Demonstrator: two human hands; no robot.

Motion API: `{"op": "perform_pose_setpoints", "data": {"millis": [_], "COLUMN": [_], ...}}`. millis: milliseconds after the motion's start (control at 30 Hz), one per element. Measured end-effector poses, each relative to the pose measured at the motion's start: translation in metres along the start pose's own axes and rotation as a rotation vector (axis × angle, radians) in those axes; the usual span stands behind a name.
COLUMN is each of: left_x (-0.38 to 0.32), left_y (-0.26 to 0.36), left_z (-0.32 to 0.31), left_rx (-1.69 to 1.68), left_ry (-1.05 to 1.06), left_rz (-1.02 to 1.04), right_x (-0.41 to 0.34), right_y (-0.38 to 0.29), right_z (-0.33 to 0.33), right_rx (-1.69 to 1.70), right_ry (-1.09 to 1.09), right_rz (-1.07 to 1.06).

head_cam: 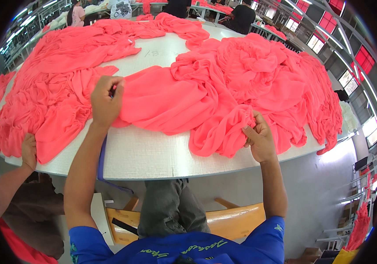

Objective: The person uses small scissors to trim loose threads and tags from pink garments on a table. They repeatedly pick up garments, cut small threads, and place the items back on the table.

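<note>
My right hand point(260, 137) pinches the gathered, elastic-looking edge of a coral-pink garment piece point(172, 99) between thumb and fingers, near the table's front. The thin fabric spreads leftward across the white worktable point(142, 155) in soft folds. Raised at the left end of this piece, my left hand point(106, 100) has its fingers curled round a small dark object point(111, 91), mostly hidden in the grip. Whether its fingers also touch the cloth cannot be seen. Below that wrist, a blue strap point(102, 161) hangs over the table edge.
Coral garments are heaped at the left point(49, 82) and right point(274, 72) of the table. Close on my left, another person's hand point(29, 150) touches the left heap. A wooden bench point(234, 221) is beneath me. Several people work at tables beyond.
</note>
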State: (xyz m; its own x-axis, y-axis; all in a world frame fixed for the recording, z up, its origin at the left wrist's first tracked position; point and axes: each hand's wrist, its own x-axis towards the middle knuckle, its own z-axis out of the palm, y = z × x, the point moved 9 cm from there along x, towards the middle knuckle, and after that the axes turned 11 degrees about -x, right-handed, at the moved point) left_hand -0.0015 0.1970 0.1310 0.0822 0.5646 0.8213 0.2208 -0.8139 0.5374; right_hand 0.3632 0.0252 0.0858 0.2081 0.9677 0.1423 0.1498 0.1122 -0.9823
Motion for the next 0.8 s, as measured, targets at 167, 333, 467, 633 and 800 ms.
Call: {"op": "perform_pose_setpoints", "data": {"millis": [167,333,467,633,800], "left_x": [-0.007,-0.010,-0.014,-0.023,-0.028], "left_y": [0.017,0.023,0.031,0.044,0.047], "left_z": [0.021,0.026,0.031,0.043,0.042], "left_rx": [-0.114,-0.147,-0.205,-0.315,-0.318], "left_ry": [-0.155,-0.225,-0.268,-0.316,-0.347], "left_rz": [0.019,0.033,0.011,0.042,0.060], "right_x": [0.006,0.005,0.006,0.012,0.021], "right_y": [-0.009,-0.011,-0.024,-0.030,-0.038], "right_z": [0.011,0.025,0.050,0.075,0.108], "right_rx": [-0.108,-0.206,-0.243,-0.405,-0.675], "right_ry": [-0.013,-0.015,-0.026,-0.077,-0.131], "right_rz": [-0.054,-0.078,-0.115,-0.240,-0.310]}}
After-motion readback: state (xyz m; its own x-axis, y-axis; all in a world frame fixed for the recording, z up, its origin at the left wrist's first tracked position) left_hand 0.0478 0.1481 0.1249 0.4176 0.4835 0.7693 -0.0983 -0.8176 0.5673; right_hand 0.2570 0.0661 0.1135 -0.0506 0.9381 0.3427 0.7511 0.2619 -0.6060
